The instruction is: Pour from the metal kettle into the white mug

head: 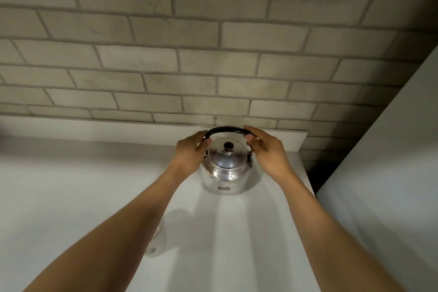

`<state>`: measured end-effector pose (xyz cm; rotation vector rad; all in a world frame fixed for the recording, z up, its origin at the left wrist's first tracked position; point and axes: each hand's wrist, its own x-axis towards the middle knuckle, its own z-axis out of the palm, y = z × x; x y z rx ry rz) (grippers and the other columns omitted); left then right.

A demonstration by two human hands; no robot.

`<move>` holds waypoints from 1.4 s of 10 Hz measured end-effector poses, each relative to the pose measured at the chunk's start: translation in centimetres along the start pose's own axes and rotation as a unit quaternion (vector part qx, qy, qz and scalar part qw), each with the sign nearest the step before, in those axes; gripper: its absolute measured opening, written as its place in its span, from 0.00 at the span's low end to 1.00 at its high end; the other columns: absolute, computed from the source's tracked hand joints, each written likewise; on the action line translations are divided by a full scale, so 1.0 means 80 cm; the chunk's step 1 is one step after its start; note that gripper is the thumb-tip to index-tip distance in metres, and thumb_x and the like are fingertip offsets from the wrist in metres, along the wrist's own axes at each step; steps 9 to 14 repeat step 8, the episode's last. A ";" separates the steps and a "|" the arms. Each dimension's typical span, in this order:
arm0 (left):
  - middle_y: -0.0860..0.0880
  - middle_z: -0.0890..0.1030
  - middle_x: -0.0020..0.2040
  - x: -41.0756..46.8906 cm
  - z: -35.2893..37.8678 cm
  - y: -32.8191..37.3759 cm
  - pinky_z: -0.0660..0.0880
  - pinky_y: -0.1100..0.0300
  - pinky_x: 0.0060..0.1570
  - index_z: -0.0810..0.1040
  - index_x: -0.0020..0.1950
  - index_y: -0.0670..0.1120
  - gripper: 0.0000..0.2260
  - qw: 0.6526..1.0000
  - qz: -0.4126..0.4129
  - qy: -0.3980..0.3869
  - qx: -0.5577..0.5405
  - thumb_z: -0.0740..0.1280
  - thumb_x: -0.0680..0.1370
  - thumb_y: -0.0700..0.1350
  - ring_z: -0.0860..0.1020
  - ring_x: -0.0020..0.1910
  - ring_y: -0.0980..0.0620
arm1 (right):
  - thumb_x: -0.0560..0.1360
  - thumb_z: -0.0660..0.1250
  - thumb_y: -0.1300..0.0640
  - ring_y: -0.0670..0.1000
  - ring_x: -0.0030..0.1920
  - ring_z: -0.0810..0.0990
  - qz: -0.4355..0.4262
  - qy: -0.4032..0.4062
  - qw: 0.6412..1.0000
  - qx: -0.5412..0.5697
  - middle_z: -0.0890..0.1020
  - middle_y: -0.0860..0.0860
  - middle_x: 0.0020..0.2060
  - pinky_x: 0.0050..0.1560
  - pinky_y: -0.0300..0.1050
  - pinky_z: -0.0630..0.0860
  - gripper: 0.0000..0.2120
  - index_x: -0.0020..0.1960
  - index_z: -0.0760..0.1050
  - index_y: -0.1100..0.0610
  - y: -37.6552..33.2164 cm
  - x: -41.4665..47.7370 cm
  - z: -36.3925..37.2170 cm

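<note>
Head view: polished metal kettle (pixel 224 170), squat and round, domed lid with dark knob (pixel 228 147), standing upright on smooth white counter (pixel 237 232) close to grey brick-pattern wall (pixel 213 54). Black arched handle (pixel 225 129) raised above lid. Left hand (pixel 190 153) closed on handle's left end, thumb tip pressed by lid rim; right hand (pixel 265 153) closed on right end, fingers curled over the bar. Both bare forearms stretched forward from lower corners. White mug (pixel 157 239), pale and glossy, on counter nearer the viewer, mostly hidden behind left forearm, well apart from kettle. Plain white panel (pixel 391 149) rising at right.
</note>
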<state>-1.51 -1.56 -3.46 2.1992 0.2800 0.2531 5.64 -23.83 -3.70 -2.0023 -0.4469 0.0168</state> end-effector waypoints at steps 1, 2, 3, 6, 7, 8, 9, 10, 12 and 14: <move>0.52 0.83 0.55 0.017 0.002 -0.014 0.80 0.43 0.61 0.80 0.69 0.52 0.13 0.998 -0.033 -0.017 -0.056 0.66 0.85 0.49 0.82 0.58 0.44 | 0.86 0.63 0.52 0.49 0.63 0.84 0.009 -0.006 1.000 0.007 0.86 0.43 0.60 0.67 0.46 0.78 0.15 0.70 0.80 0.44 0.007 0.016 0.007; 0.55 0.83 0.52 0.034 0.003 -0.026 0.80 0.42 0.60 0.81 0.68 0.53 0.12 0.996 -0.038 -0.023 -0.071 0.66 0.85 0.48 0.82 0.56 0.44 | 0.86 0.64 0.55 0.44 0.58 0.83 0.013 -0.010 1.000 0.006 0.83 0.32 0.54 0.66 0.46 0.78 0.15 0.66 0.80 0.38 0.011 0.029 0.014; 0.53 0.84 0.54 0.046 0.005 -0.034 0.81 0.42 0.59 0.81 0.68 0.53 0.12 0.995 -0.044 -0.021 -0.083 0.66 0.85 0.48 0.82 0.54 0.46 | 0.86 0.64 0.56 0.48 0.63 0.83 0.019 -0.019 0.999 0.017 0.83 0.33 0.56 0.70 0.50 0.77 0.15 0.70 0.81 0.46 0.015 0.039 0.021; 0.52 0.83 0.54 0.072 0.017 -0.054 0.81 0.45 0.57 0.80 0.67 0.53 0.11 0.995 -0.045 -0.012 -0.084 0.64 0.86 0.48 0.80 0.46 0.54 | 0.87 0.62 0.56 0.48 0.61 0.83 0.039 -0.021 0.999 0.015 0.85 0.43 0.58 0.71 0.52 0.77 0.17 0.72 0.79 0.46 0.034 0.058 0.033; 0.48 0.82 0.62 0.073 0.015 -0.055 0.79 0.58 0.50 0.76 0.72 0.55 0.15 0.995 -0.052 -0.023 -0.083 0.65 0.85 0.50 0.81 0.51 0.54 | 0.87 0.61 0.56 0.50 0.61 0.83 0.045 -0.033 0.998 0.004 0.85 0.47 0.63 0.71 0.54 0.77 0.18 0.75 0.77 0.46 0.034 0.059 0.032; 0.50 0.78 0.69 0.072 0.008 -0.048 0.72 0.61 0.59 0.67 0.81 0.53 0.25 0.997 -0.050 -0.017 -0.051 0.67 0.84 0.54 0.78 0.65 0.48 | 0.86 0.63 0.50 0.47 0.66 0.79 0.030 -0.040 0.998 -0.032 0.79 0.47 0.73 0.73 0.46 0.73 0.23 0.80 0.69 0.45 0.026 0.053 0.030; 0.50 0.78 0.69 0.072 0.008 -0.048 0.72 0.61 0.59 0.67 0.81 0.53 0.25 0.997 -0.050 -0.017 -0.051 0.67 0.84 0.54 0.78 0.65 0.48 | 0.86 0.63 0.50 0.47 0.66 0.79 0.030 -0.040 0.998 -0.032 0.79 0.47 0.73 0.73 0.46 0.73 0.23 0.80 0.69 0.45 0.026 0.053 0.030; 0.50 0.78 0.69 0.072 0.008 -0.048 0.72 0.61 0.59 0.67 0.81 0.53 0.25 0.997 -0.050 -0.017 -0.051 0.67 0.84 0.54 0.78 0.65 0.48 | 0.86 0.63 0.50 0.47 0.66 0.79 0.030 -0.040 0.998 -0.032 0.79 0.47 0.73 0.73 0.46 0.73 0.23 0.80 0.69 0.45 0.026 0.053 0.030; 0.50 0.78 0.69 0.072 0.008 -0.048 0.72 0.61 0.59 0.67 0.81 0.53 0.25 0.997 -0.050 -0.017 -0.051 0.67 0.84 0.54 0.78 0.65 0.48 | 0.86 0.63 0.50 0.47 0.66 0.79 0.030 -0.040 0.998 -0.032 0.79 0.47 0.73 0.73 0.46 0.73 0.23 0.80 0.69 0.45 0.026 0.053 0.030; 0.50 0.78 0.69 0.072 0.008 -0.048 0.72 0.61 0.59 0.67 0.81 0.53 0.25 0.997 -0.050 -0.017 -0.051 0.67 0.84 0.54 0.78 0.65 0.48 | 0.86 0.63 0.50 0.47 0.66 0.79 0.030 -0.040 0.998 -0.032 0.79 0.47 0.73 0.73 0.46 0.73 0.23 0.80 0.69 0.45 0.026 0.053 0.030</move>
